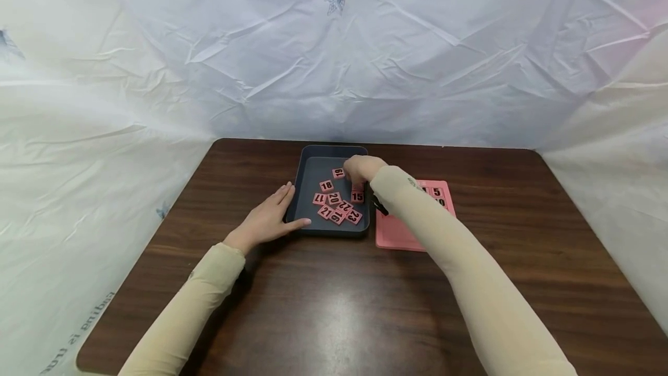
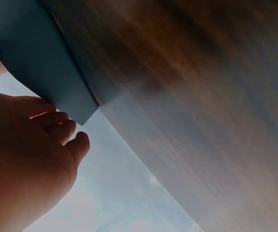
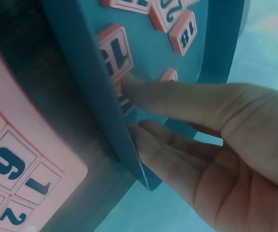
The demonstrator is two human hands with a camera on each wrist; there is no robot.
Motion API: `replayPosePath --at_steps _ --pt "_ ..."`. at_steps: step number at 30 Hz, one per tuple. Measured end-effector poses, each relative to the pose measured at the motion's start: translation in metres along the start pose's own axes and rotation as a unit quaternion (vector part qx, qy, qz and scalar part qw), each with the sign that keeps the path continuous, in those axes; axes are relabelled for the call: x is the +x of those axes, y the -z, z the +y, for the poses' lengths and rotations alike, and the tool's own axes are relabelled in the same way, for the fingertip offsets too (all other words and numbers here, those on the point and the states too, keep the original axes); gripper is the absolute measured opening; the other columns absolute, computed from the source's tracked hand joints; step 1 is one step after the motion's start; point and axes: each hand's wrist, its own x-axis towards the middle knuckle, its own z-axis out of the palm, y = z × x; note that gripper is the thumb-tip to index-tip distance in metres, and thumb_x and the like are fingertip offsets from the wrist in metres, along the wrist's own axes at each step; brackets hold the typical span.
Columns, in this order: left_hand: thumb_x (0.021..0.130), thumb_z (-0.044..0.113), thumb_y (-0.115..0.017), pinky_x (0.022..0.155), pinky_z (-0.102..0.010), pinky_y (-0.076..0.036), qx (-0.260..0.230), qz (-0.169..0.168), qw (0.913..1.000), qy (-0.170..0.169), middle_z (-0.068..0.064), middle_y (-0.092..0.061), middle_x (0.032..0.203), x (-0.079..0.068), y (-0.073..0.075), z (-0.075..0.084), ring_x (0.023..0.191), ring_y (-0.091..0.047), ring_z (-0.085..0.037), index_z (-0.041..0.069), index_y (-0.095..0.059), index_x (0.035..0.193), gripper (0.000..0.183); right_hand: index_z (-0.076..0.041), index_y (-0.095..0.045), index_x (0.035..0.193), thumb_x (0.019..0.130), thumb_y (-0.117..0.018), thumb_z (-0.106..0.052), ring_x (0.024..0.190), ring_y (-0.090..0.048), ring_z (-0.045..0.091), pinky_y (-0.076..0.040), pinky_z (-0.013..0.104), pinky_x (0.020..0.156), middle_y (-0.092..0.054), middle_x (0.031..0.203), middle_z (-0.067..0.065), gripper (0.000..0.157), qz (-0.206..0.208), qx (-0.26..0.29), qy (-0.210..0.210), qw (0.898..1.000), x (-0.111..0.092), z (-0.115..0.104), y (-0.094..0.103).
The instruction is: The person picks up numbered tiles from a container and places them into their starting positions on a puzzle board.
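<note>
In the head view, a dark grey tray (image 1: 329, 232) holds several pink number tiles (image 1: 326, 212), some overlapping. My left hand (image 1: 266, 219) rests along the tray's left rim with fingers extended and thumb over the near corner. Inside the tray's right side, my right hand (image 1: 361, 168) reaches down just behind the 15 tile (image 1: 357, 196). The right wrist view shows its thumb and fingers around a pink number tile (image 3: 125, 105) by the tray wall, the thumb covering most of that tile's face. Its number is hidden.
A pink number board (image 1: 398, 232) lies right of the tray, partly covered by the right sleeve (image 1: 443, 237); numbered squares show along its far part. Everything stands on a dark wooden table (image 1: 334, 295). A pale printed sheet (image 1: 334, 74) hangs behind and at the sides.
</note>
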Motion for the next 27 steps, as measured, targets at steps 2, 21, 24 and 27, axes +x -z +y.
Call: replayPosePath --at_steps 2,21,24,27 --pt "0.088 0.076 -0.054 0.119 -0.049 -0.025 -0.002 -0.001 1.0000 0.001 -0.013 -0.012 0.168 0.000 0.000 0.000 0.153 -0.018 -0.030 0.005 -0.017 0.161 0.109 -0.009 -0.063 0.091 0.093 -0.068 -0.005 0.068 -0.040 0.015 -0.036 0.030 0.060 -0.047 0.078 0.001 0.007 -0.006 -0.014 0.002 1.000 0.000 -0.003 -0.004" --pt "0.087 0.077 -0.054 0.118 -0.049 -0.026 -0.004 -0.004 1.0000 0.005 -0.013 -0.011 0.168 -0.001 0.001 0.000 0.153 -0.016 -0.029 0.005 -0.016 0.161 0.111 -0.008 -0.061 0.087 0.096 -0.064 -0.012 0.059 -0.043 0.013 -0.037 0.029 0.058 -0.047 0.070 0.000 0.010 0.062 -0.024 0.086 0.994 -0.003 0.003 -0.024" --pt "0.086 0.079 -0.052 0.119 -0.049 -0.026 -0.001 -0.003 1.0000 0.006 -0.014 -0.010 0.168 -0.001 0.000 0.000 0.153 -0.015 -0.029 0.004 -0.016 0.161 0.112 -0.007 -0.061 0.094 0.096 -0.066 -0.017 0.069 -0.048 0.016 -0.040 0.031 0.064 -0.051 0.080 0.003 0.011 0.103 -0.006 0.110 0.989 -0.008 0.011 -0.024" --pt "0.086 0.079 -0.052 0.119 -0.049 -0.025 0.000 -0.002 1.0000 0.006 -0.013 -0.010 0.168 0.000 0.000 0.000 0.153 -0.015 -0.029 0.005 -0.017 0.161 0.112 -0.005 -0.063 0.110 0.096 -0.068 -0.021 0.083 -0.052 0.021 -0.045 0.036 0.073 -0.056 0.099 0.009 0.022 0.146 0.027 0.126 0.981 -0.019 0.020 -0.022"
